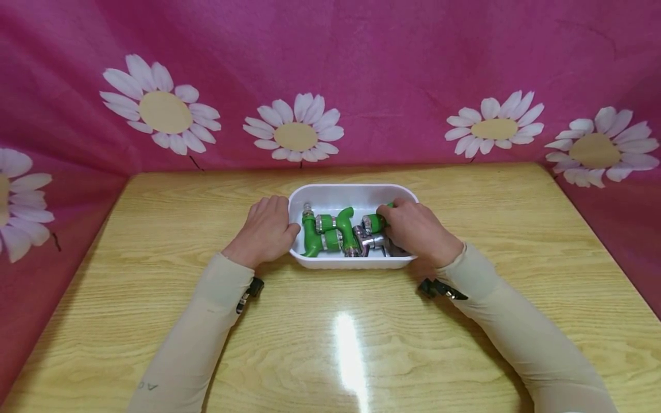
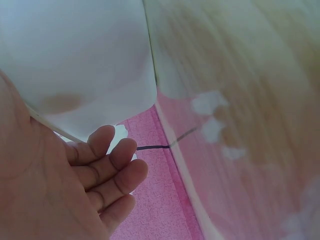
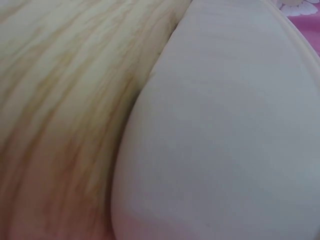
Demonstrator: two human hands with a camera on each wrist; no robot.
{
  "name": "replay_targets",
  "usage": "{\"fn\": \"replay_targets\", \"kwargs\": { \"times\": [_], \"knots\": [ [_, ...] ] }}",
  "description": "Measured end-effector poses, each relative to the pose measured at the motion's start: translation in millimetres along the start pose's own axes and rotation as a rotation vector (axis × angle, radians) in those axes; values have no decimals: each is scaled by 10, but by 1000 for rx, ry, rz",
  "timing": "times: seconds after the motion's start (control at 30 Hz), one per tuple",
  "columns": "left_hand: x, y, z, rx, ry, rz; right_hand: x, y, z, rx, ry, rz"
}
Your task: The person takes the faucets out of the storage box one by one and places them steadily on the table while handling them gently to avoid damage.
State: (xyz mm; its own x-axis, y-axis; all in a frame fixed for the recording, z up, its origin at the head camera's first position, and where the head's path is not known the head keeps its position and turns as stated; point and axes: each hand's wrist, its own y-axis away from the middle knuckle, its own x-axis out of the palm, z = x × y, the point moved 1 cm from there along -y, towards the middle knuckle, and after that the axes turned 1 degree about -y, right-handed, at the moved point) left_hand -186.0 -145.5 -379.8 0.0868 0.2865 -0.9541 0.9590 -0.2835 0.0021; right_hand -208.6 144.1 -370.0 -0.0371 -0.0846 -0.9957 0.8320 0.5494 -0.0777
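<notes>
Surface (image 1: 279, 344): lt. wood-grain, glossy, w/ bright glare streak (image 1: 351, 355) nr. front ctr. White tub (image 1: 356, 264) sits on it, approx. mid-width, nr. far edge.

Creased magenta cloth (image 1: 392, 63) walls in the table (image 1: 155, 275) along its 12 o'clock edge and folds down its sides toward 8 and 4 o'clock, printed with big white daisies (image 1: 296, 136) with pale yellow centres, seen at 9, 10, 11, 2 and nearly 3 o'clock, some on short dark stems. The tabletop is glossy yellowish wood with brown grain running crosswise. Toward 6 o'clock it throws back a long white streak of light (image 1: 350, 350), its source out of view.
</notes>
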Motion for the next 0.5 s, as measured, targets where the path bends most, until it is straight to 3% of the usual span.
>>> {"fn": "replay_targets", "kwargs": {
  "times": [0.5],
  "knots": [
    [-4,7,4,6,-2,1,20,6,-18,-44,19,-58]
  ]
}}
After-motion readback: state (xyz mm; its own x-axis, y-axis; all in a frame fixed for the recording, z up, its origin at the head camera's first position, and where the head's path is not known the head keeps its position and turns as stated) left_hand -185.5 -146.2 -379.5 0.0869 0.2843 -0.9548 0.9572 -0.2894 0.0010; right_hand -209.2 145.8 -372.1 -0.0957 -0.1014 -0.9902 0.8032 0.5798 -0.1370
